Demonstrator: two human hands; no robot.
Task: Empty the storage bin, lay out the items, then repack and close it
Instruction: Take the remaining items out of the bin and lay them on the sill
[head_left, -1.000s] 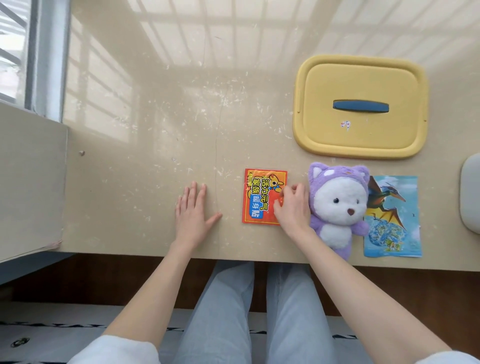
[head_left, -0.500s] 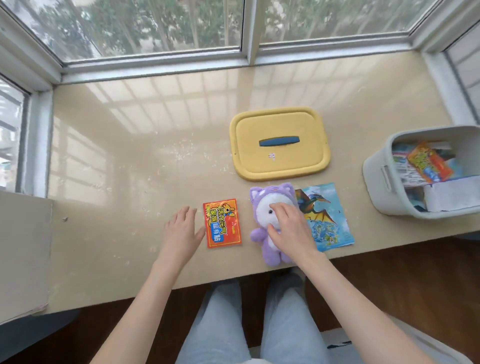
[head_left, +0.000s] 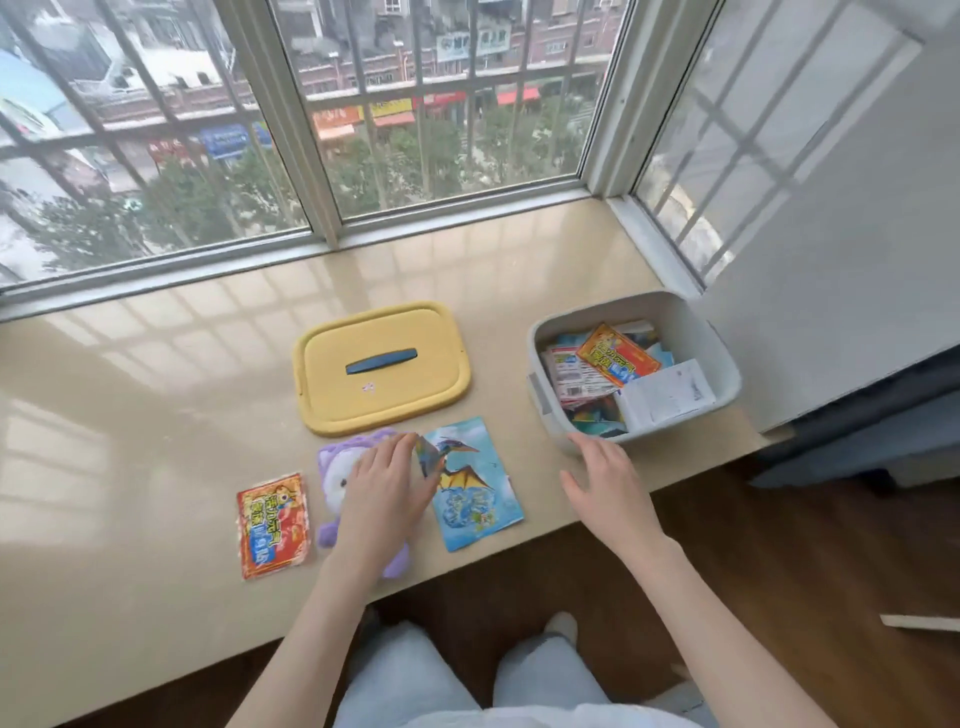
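The grey storage bin (head_left: 543, 415) stands open at the right of the sill, holding several packets, an orange-red packet (head_left: 613, 358) on top and a white sheet (head_left: 670, 397). Its yellow lid (head_left: 415, 400) with a blue handle lies flat to the left. Along the front edge lie a red packet (head_left: 274, 525), a purple plush toy (head_left: 335, 465) and a blue dinosaur packet (head_left: 475, 501). My left hand (head_left: 384, 491) rests flat on the plush, fingertips at the dinosaur packet's edge. My right hand (head_left: 605, 483) hovers open just in front of the bin, holding nothing.
The beige stone sill (head_left: 156, 441) runs under a barred window (head_left: 363, 130). A white wall (head_left: 857, 260) rises right of the bin. The sill's front edge is close to the laid-out items, and wooden floor (head_left: 753, 597) lies below it.
My right hand left the plush and moved right toward the bin. My left hand shifted from the bare sill onto the plush. The view tilted up and right, showing the bin.
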